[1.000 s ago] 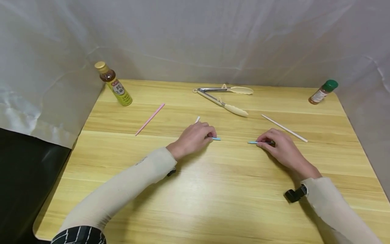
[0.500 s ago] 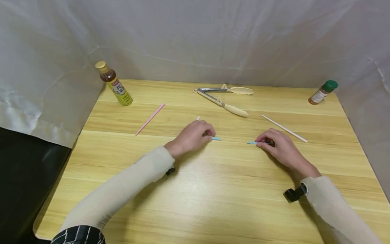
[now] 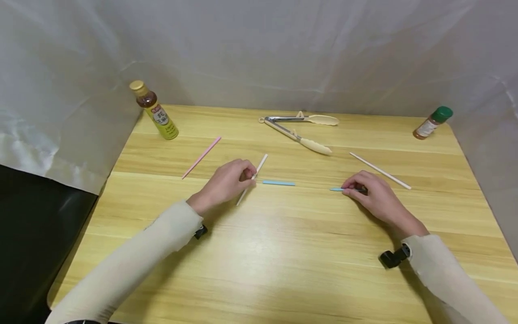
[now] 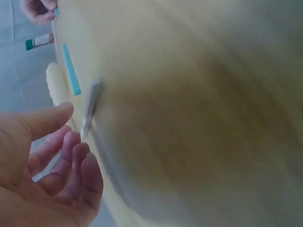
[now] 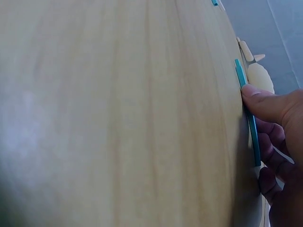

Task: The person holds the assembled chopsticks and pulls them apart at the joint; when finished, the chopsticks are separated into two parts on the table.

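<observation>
My left hand (image 3: 230, 180) hovers over a thin white stick (image 3: 261, 164), overlapping its middle in the head view. The left wrist view shows its thumb and fingers apart, loosely curved, with nothing between them. Just right of that hand, a short flat blue stick (image 3: 279, 182) lies on the table. Farther right, my right hand (image 3: 372, 194) pinches a second blue stick (image 5: 240, 72) between thumb and fingers, low at the tabletop. One end of it pokes out to the left past the fingertips, roughly in line with the first blue stick.
A pink stick (image 3: 201, 157) lies at the left, and another white stick (image 3: 380, 170) behind the right hand. Spread tongs (image 3: 299, 135) rest at the back. An oil bottle (image 3: 158, 114) stands back left, a green-capped jar (image 3: 433, 123) back right, before a grey curtain (image 3: 251, 54).
My left hand has let go of its blue stick and moved left, uncovering that stick and more of the white one. My right hand stays nearly still, pinching its blue stick.
</observation>
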A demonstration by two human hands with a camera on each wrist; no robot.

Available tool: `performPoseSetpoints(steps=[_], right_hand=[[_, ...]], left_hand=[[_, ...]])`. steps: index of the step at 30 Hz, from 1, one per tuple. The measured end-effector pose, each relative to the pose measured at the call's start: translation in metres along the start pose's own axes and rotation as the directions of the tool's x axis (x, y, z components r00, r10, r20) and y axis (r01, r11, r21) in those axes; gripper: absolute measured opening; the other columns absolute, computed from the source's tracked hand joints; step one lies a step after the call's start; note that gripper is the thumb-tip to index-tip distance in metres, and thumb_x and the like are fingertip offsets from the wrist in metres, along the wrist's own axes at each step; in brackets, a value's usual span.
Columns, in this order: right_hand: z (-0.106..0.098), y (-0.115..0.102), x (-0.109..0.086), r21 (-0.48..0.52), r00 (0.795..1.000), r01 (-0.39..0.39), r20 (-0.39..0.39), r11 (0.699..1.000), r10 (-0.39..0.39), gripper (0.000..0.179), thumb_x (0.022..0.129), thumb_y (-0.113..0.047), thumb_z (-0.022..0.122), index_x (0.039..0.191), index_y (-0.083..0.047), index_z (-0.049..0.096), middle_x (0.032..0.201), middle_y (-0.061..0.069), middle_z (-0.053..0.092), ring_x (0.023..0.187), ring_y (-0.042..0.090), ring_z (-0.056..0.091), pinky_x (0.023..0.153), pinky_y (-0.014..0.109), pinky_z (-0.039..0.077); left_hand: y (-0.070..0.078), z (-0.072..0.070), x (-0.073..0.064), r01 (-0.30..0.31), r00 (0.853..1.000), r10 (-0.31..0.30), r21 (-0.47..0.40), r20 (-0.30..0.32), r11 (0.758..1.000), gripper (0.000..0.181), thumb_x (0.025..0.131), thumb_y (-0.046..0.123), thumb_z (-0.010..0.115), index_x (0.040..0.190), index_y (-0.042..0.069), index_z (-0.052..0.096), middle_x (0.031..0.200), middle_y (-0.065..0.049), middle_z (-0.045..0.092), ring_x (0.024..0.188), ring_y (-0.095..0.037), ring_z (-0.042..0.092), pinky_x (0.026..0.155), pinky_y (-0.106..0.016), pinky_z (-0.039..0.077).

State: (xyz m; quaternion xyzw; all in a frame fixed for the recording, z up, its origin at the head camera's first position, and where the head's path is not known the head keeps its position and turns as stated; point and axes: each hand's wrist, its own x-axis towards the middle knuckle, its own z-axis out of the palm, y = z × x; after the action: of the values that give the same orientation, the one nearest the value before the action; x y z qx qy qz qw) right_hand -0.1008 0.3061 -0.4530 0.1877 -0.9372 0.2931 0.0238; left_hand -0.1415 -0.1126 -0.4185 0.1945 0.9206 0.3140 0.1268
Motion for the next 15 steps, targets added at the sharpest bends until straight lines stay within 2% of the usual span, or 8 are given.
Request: performPoseSetpoints(steps=[7, 15], right_hand=[[0.0001, 0.0018, -0.0024, -0.005, 1.000, -0.004, 0.003, 1.000, 0.004, 0.006, 0.100, -0.013, 0.081, 0.104, -0.017, 0.080, 0.097, -0.003, 0.069, 0.084, 0.005, 0.055, 0.074, 0.019, 0.045], [0.0005, 0.0015, -0.0002, 0.003, 1.000, 0.004, -0.006, 1.000, -0.004, 0.007, 0.099, -0.011, 0.081, 0.104, -0.016, 0.079, 0.098, -0.002, 0.070, 0.085, 0.005, 0.056, 0.075, 0.018, 0.044]], left_hand=[[-0.0062, 0.0060, -0.0039, 0.026, 1.000, -0.026, 0.019, 0.007, 0.999, 0.028, 0.104, 0.019, 0.078, 0.129, 0.009, 0.069, 0.113, -0.003, 0.070, 0.103, -0.020, 0.066, 0.093, -0.038, 0.058], [-0.0064, 0.0022, -0.0025, 0.029, 0.999, -0.028, 0.039, -0.018, 0.999, 0.016, 0.106, 0.011, 0.071, 0.122, 0.007, 0.072, 0.107, -0.004, 0.075, 0.095, -0.021, 0.067, 0.087, -0.038, 0.057]])
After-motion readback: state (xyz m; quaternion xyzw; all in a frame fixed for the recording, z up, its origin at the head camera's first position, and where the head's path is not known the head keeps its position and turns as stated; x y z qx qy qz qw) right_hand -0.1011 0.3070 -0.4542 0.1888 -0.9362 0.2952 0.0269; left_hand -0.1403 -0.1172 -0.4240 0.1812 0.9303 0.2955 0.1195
